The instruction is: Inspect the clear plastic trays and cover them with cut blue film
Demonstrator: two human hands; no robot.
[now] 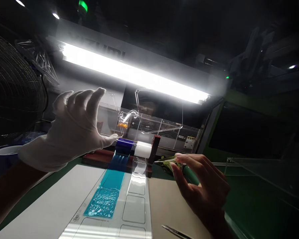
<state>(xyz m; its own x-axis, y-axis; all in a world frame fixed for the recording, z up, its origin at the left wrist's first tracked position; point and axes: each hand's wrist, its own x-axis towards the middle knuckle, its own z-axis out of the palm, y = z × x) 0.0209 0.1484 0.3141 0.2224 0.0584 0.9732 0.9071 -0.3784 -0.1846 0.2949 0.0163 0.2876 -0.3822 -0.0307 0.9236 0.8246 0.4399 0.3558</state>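
My left hand (77,122), in a white glove, is raised and closed around one side of a clear glasses-shaped plastic piece (161,130), under the lamp. Its two lens outlines are joined by a curved bridge (132,114). Lower on the right, my bare right hand (201,186) has thumb and forefinger brought close together. A thin pale pointed sliver (163,161) shows at those fingertips; what it is I cannot make out. Below the piece stand a blue film roll (124,146) and a white film roll (143,149). Blue film (103,200) runs down from one.
A bright tube lamp (134,73) spans the view above the hands. Tweezers (175,231) lie on a beige sheet (166,202) at the front. White printed paper (72,196) is on the left. A fan (10,86) stands far left, and a clear box (261,166) right.
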